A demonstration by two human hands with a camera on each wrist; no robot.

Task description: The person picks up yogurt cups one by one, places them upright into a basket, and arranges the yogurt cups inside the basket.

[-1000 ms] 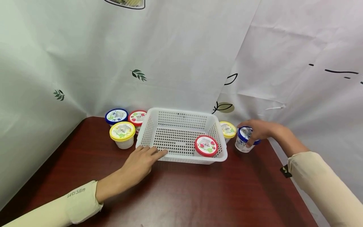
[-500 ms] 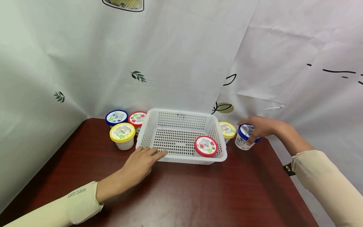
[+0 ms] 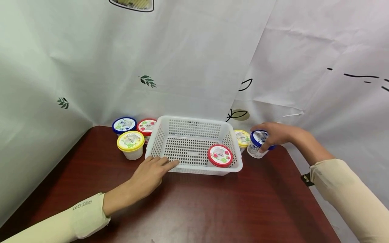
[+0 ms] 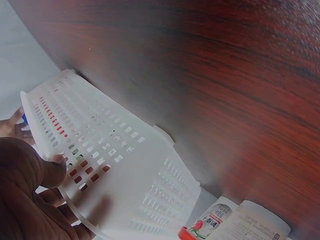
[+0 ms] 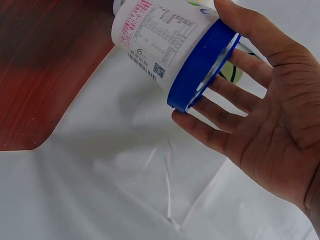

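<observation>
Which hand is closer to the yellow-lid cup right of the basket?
The right hand, gripping the blue-lidded cup beside the yellow-lidded cup. The left hand holds the white basket at its near rim, farther left.

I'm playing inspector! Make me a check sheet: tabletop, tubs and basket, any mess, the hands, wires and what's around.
Surface: reddish-brown table, shiny.
Job's things: white basket with a red-lidded tub inside; blue-lidded tub, yellow-lidded tub and second red-lidded tub on its left; another yellow-lidded tub on its right.
Clutter: nothing clearly seen.
Hands: left hand holds the basket's near rim; right hand grips the rightmost tub by its blue lid.
Cables: nothing seen.
Surroundings: pale sheets with leaf prints.
</observation>
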